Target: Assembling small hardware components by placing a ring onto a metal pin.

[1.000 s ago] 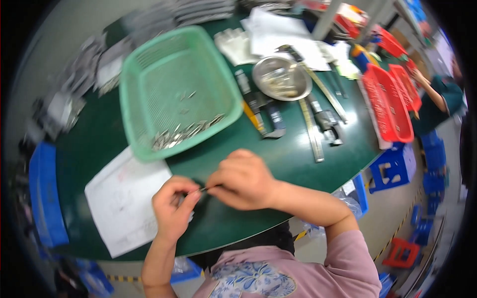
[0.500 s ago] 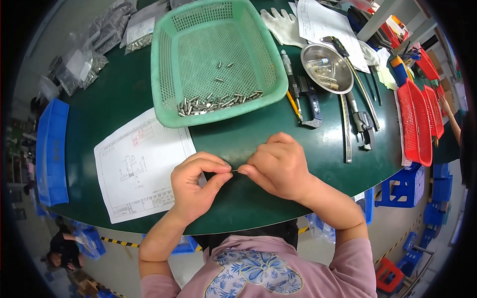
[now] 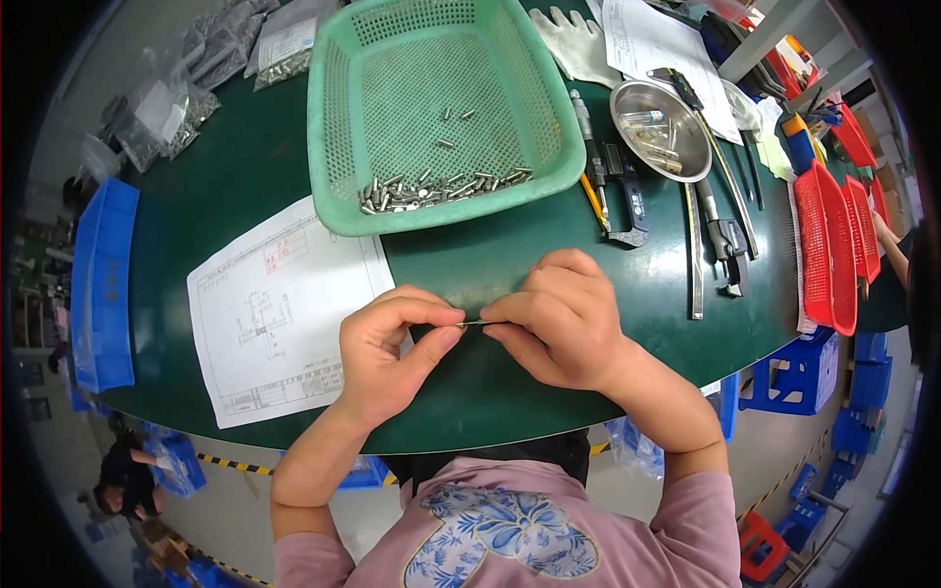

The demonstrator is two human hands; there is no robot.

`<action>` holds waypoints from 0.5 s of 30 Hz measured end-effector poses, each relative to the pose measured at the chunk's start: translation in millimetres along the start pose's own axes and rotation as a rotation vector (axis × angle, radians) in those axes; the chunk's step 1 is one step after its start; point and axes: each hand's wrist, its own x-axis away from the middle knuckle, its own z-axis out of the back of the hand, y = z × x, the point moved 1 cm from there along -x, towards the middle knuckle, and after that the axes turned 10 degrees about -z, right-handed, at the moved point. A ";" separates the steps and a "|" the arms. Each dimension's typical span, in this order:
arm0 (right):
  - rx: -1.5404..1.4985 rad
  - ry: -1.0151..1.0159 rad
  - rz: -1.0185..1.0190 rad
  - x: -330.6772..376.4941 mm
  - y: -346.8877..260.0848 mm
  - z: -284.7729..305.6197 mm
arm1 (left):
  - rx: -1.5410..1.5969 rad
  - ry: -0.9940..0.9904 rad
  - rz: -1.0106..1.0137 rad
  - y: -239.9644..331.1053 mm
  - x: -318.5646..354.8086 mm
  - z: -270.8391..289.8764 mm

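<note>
Above the table's near side, my left hand (image 3: 392,351) pinches one end of a small thin metal pin (image 3: 472,323) between thumb and forefinger. My right hand (image 3: 564,318) grips the other end with thumb and bent forefinger, so the fingertips nearly meet. Most of the pin is hidden by the fingers. Beyond the hands, a green mesh plastic basket (image 3: 338,224) contains many short metal pins (image 3: 446,186), heaped along its near side, with a few loose farther in. Left of my left hand lies a printed drawing sheet (image 3: 230,338).
A digital micrometer (image 3: 627,191), another digital measuring tool (image 3: 725,235), a steel bowl of small tubes (image 3: 702,167) and a white glove (image 3: 578,49) lie right of the basket. Blue bin (image 3: 103,294) at left, red baskets (image 3: 825,250) at right, bags of parts (image 3: 162,122) far left.
My right fingers have shifted from a fist-like curl to a straighter pinch, and more of the pin shows. The view has moved slightly, carrying the table things up and mostly right.
</note>
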 end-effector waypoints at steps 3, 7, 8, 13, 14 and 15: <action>0.036 0.003 0.020 1.1 1.6 -1.2 | -0.207 -0.099 -0.101 3.2 -0.4 2.6; 0.155 -0.039 0.022 3.5 0.5 0.6 | -0.117 0.017 -0.053 1.8 0.6 -3.3; 0.154 -0.039 0.022 4.4 0.8 0.8 | -0.149 0.016 -0.075 0.5 0.9 -3.3; 0.047 -0.129 -0.125 -0.4 -2.5 2.1 | -0.287 -0.006 -0.188 2.0 -0.9 -2.8; 0.046 -0.129 -0.125 0.5 -1.7 1.3 | -0.284 0.008 -0.174 2.6 -0.8 -2.5; 0.036 -0.117 -0.115 2.4 -0.2 0.0 | -0.281 0.022 -0.160 3.0 -0.6 -2.2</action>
